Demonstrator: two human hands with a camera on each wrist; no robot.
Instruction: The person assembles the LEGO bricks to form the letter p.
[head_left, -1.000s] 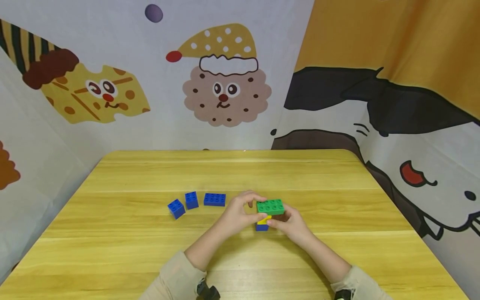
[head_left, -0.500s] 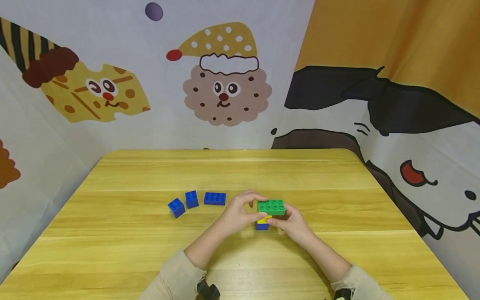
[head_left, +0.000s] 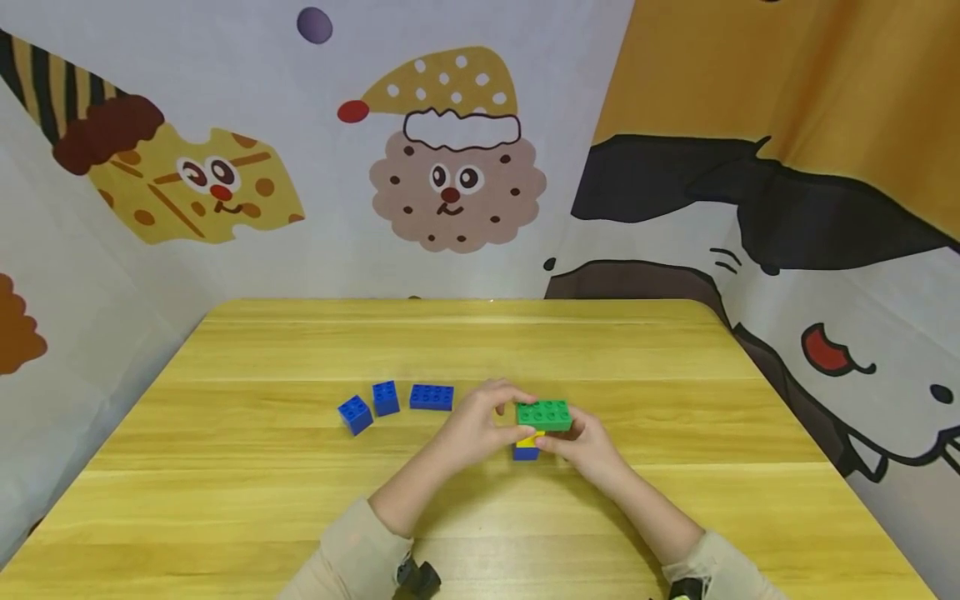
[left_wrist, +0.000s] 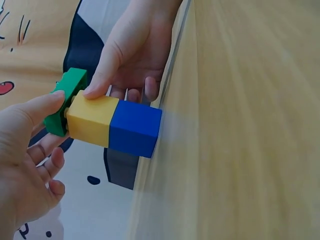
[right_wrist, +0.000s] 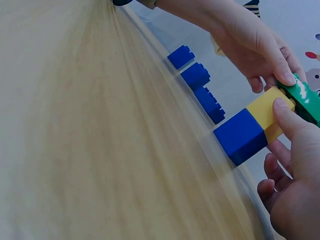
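A small tower stands on the wooden table: a blue block (left_wrist: 134,129) at the bottom with a yellow block (left_wrist: 92,117) on it. Over the yellow block lies a long green block (head_left: 543,415), its studs facing up and its right part jutting out past the tower. My left hand (head_left: 476,423) pinches the left end of the green block between thumb and fingers. My right hand (head_left: 588,450) grips the yellow block, thumb on its near face, as the right wrist view shows. In the left wrist view a narrow gap shows between green and yellow.
To the left of the hands lie two square blue blocks, one angled (head_left: 356,415) and one straighter (head_left: 386,398), and a longer blue block (head_left: 431,397). The wooden table (head_left: 262,500) ends at a cloth backdrop (head_left: 337,267) with cartoon prints.
Both hands keep their hold on the blocks and barely move. The whole head view has shifted very slightly.
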